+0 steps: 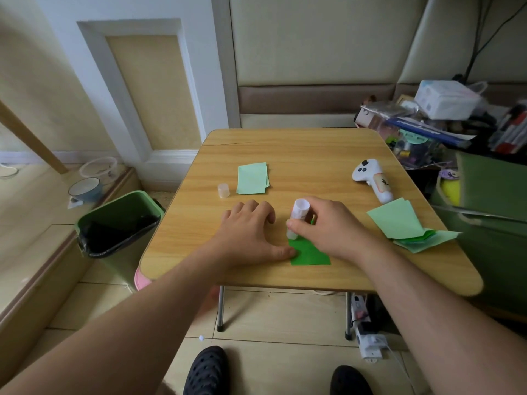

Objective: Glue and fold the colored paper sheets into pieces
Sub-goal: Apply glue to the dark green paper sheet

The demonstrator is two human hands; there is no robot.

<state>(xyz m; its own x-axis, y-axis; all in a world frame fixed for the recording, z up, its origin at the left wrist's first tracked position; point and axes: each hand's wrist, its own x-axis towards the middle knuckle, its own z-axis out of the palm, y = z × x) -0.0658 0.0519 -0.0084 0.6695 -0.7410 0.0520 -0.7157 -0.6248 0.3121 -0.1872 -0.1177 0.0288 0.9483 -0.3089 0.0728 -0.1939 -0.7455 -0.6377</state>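
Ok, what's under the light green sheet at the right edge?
Under the light green sheet lies a stack of green papers, only its edges showing; the rest is covered, count unclear.

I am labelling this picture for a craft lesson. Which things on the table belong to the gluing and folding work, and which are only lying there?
In use: glue stick, dark green paper, glue cap, light green stack, green sheets at right.

Lying about: white controller.
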